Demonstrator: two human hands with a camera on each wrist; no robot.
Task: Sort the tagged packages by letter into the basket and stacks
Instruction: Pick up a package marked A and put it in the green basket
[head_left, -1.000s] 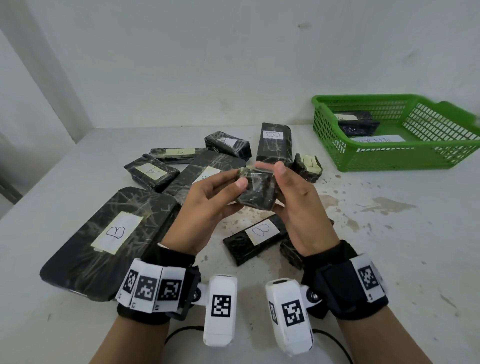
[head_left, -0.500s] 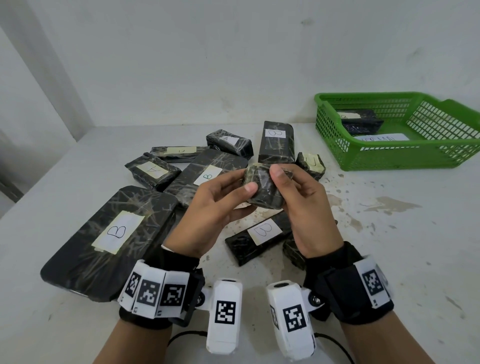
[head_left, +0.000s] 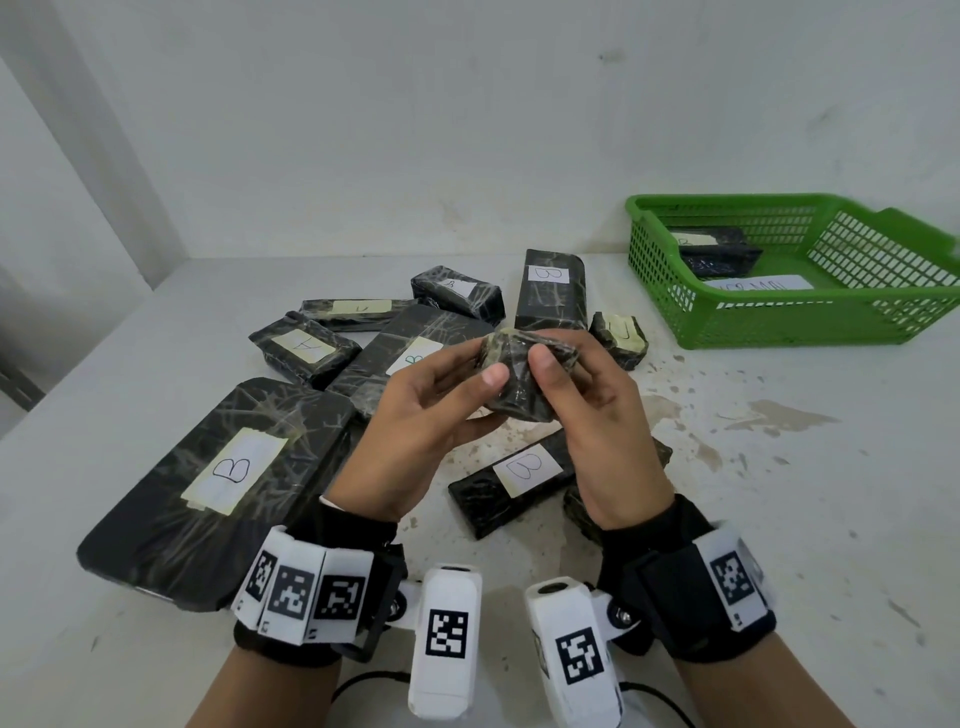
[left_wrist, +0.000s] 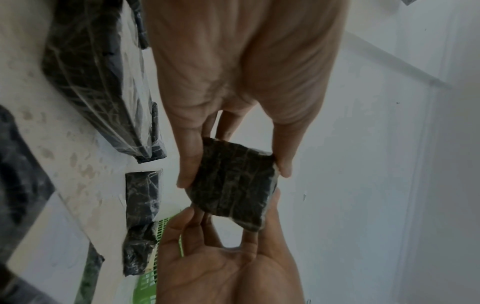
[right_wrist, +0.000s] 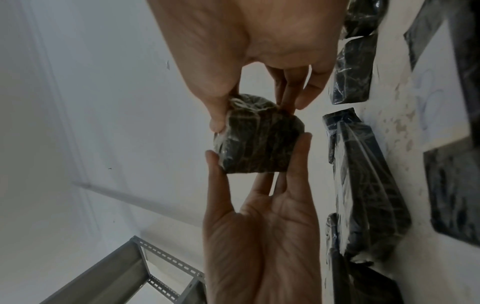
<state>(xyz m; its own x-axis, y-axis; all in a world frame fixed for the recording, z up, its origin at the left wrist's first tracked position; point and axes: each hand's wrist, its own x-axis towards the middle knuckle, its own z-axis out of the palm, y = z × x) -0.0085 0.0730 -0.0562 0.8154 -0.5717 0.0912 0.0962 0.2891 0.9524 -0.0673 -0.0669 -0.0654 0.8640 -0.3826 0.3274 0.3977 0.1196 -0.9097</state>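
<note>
A small black wrapped package (head_left: 522, 395) hangs above the table middle, pinched from both sides. My left hand (head_left: 467, 379) holds its left side with thumb and fingers, and my right hand (head_left: 569, 374) grips its right side. No letter tag shows on the faces I can see. The left wrist view shows the package (left_wrist: 231, 183) as a dark square between the left fingers (left_wrist: 189, 164) and the right hand (left_wrist: 228, 257). In the right wrist view the package (right_wrist: 257, 142) sits between the right thumb (right_wrist: 218, 115) and the left fingers (right_wrist: 301, 150).
A green basket (head_left: 779, 322) at the back right holds a dark package (head_left: 719, 254) and a paper sheet. Several tagged black packages lie on the table: a large B one (head_left: 218, 483) on the left, an A one (head_left: 304, 348), a B one (head_left: 511, 480) under my hands.
Both hands have turned the small package between the fingers, so a different face now points up. The hands stay over the same spot and the other packages have not moved.
</note>
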